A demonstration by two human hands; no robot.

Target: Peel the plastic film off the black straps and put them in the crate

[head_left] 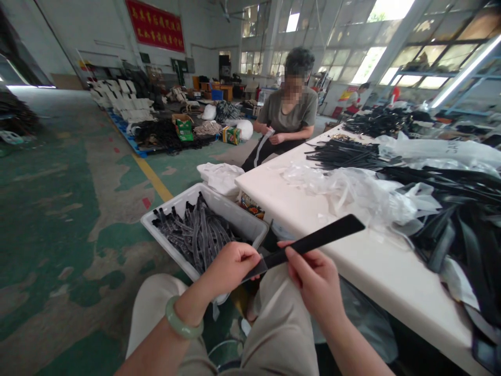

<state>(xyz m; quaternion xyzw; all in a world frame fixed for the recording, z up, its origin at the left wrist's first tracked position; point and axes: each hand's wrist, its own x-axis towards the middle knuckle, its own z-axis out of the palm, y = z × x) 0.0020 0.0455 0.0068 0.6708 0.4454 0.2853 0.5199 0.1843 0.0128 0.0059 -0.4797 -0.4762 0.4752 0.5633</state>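
Wall: a red banner with 2 rows of yellow characters.
Windows: tall panes, some bright with daylight.
Lamp: a long lit tube, slanting at upper right.
Co-worker: 1 person in a grey-green short-sleeved top, seated beside the far end of the pale counter.
Rear: 1 more person, small and indistinct.
Floor: worn, patchy green paint, with a yellow line.
Pallet: blue, with white bundles stacked on it.
Cartons: 2 printed boxes, a green-fronted carton and a yellow-and-green carton.
Plastic: crumpled translucent bags on the counter.
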